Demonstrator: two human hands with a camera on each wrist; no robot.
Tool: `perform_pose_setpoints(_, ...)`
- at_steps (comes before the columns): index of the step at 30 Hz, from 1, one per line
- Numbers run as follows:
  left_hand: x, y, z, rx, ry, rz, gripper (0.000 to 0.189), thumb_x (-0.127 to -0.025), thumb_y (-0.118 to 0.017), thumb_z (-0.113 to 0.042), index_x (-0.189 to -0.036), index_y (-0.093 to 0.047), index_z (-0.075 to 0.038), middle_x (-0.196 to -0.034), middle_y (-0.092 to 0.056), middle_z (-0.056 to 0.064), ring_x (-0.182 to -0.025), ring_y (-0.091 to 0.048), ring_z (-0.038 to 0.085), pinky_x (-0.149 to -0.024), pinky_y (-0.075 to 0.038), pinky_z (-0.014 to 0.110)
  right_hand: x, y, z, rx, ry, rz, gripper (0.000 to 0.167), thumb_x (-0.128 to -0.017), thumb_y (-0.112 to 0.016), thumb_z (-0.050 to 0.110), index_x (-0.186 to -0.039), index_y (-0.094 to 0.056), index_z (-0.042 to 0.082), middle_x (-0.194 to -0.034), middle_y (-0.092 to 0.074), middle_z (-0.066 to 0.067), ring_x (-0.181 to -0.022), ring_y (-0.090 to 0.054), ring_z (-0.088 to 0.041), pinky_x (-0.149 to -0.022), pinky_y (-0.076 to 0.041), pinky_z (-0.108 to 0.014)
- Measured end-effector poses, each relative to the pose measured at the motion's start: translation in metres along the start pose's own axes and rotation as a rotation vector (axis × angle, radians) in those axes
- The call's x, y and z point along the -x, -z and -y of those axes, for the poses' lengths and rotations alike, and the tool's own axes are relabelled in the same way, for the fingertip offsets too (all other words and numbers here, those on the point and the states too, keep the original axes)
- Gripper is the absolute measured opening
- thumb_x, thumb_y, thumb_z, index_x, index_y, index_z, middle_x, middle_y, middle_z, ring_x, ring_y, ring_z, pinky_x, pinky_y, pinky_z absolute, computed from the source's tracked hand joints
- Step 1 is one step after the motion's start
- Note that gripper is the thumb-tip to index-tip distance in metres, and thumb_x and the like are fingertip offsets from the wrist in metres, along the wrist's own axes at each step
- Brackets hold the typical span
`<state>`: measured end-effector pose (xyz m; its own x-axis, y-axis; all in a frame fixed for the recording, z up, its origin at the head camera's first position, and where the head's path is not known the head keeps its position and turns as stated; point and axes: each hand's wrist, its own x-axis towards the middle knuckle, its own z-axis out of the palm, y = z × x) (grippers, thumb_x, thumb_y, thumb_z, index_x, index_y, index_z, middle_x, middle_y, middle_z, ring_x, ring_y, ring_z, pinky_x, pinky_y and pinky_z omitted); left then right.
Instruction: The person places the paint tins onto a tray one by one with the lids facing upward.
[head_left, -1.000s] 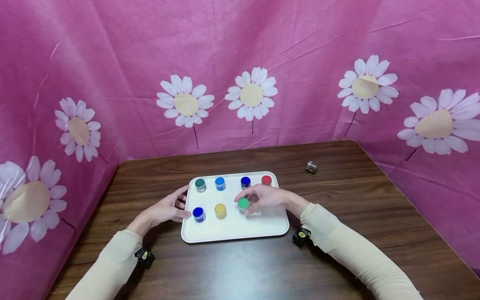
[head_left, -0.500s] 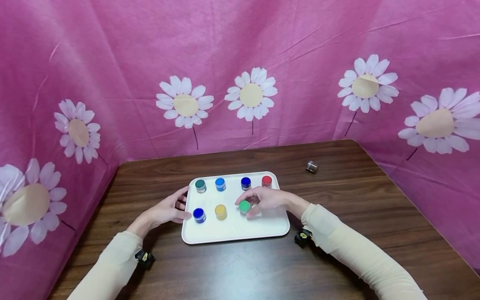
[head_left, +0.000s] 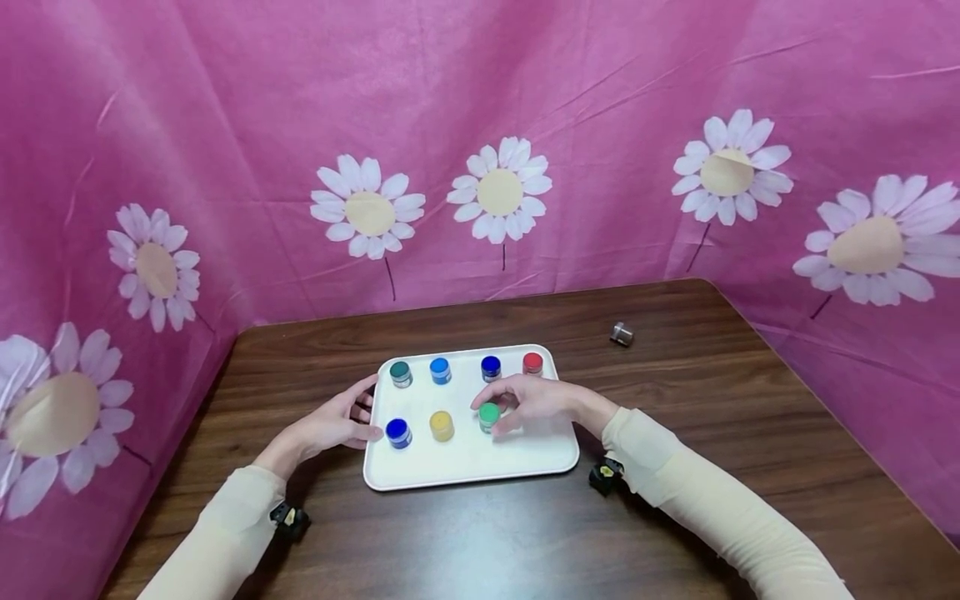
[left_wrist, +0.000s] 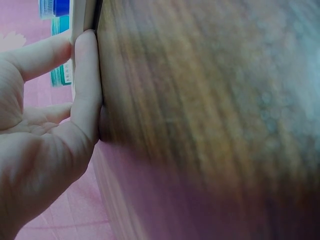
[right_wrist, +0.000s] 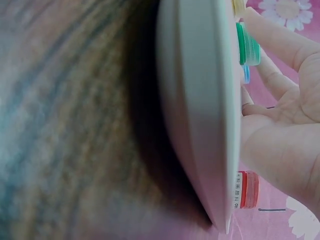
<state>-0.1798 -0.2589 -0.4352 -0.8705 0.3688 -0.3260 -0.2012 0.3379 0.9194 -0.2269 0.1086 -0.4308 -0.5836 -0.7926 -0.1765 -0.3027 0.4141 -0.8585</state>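
Eight-sided of no note, a white tray [head_left: 525,458] lies on the table bearing several small paint jars. My right hand [head_left: 536,400] reaches over its right half, thumb and fingers curved round a green-lidded paint jar [head_left: 489,414]; in the right wrist view this green jar [right_wrist: 248,45] stands on the tray. My left hand [head_left: 333,421] rests at the left rim, fingertips touching it. Beside that thumb stands a dark-blue jar [head_left: 398,432], then a yellow jar [head_left: 442,426]. Along the back are dark-green [head_left: 401,373], light-blue [head_left: 440,370], dark-blue [head_left: 491,368] and red [head_left: 532,363] jars.
A small clear-and-dark jar [head_left: 622,334] lies on its side on the brown wooden table [head_left: 480,542], behind the tray to the right. Pink cloth [head_left: 435,83] printed with daisies hangs round the back and sides of the table.
The green-lidded jar has come slightly toward me and down with my right hand, then held nearly still. My left hand has stayed at the tray's edge.
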Motion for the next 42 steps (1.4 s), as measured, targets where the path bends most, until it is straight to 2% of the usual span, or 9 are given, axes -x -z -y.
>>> perform_pose_setpoints(14, 0.001, -0.003, -0.005, -0.014, 0.006, -0.011, 0.103, -0.085, -0.075, 0.008, -0.163, -0.009, -0.006, -0.128, -0.031, 0.022, -0.109, -0.042, 0.031, -0.081, -0.06, 0.045, 0.002, 0.002, 0.001, -0.041, -0.055, -0.001, 0.044, -0.086, -0.083, 0.018, -0.128, -0.069, 0.015, -0.121, -0.063, 0.006, -0.107, -0.053, -0.019, -0.096, -0.042, -0.034)
perform_pose_setpoints(36, 0.0, -0.003, -0.003, -0.018, 0.005, -0.007, 0.103, -0.085, -0.075, 0.007, -0.163, -0.01, -0.008, -0.127, -0.031, 0.021, -0.108, -0.043, 0.03, -0.08, -0.059, 0.044, 0.004, 0.005, 0.0, -0.088, -0.031, 0.024, 0.051, -0.088, -0.081, 0.016, -0.135, -0.063, 0.009, -0.115, -0.063, -0.001, -0.102, -0.052, -0.021, -0.089, -0.044, -0.032)
perform_pose_setpoints(39, 0.001, -0.003, -0.003, -0.019, 0.005, -0.004, 0.103, -0.085, -0.075, 0.007, -0.163, -0.009, -0.008, -0.126, -0.031, 0.022, -0.107, -0.043, 0.03, -0.08, -0.059, 0.044, 0.006, 0.009, 0.0, -0.109, -0.037, 0.03, 0.053, -0.088, -0.081, 0.016, -0.137, -0.061, 0.009, -0.12, -0.063, -0.002, -0.107, -0.055, -0.02, -0.092, -0.047, -0.033)
perform_pose_setpoints(42, 0.0, -0.003, -0.005, -0.018, 0.0, -0.001, 0.103, -0.085, -0.074, 0.008, -0.163, -0.009, -0.007, -0.127, -0.031, 0.022, -0.108, -0.043, 0.031, -0.081, -0.059, 0.045, 0.011, 0.016, -0.002, -0.146, -0.051, 0.013, 0.054, -0.089, -0.079, 0.016, -0.139, -0.059, 0.009, -0.124, -0.062, -0.006, -0.107, -0.059, -0.022, -0.086, -0.052, -0.034)
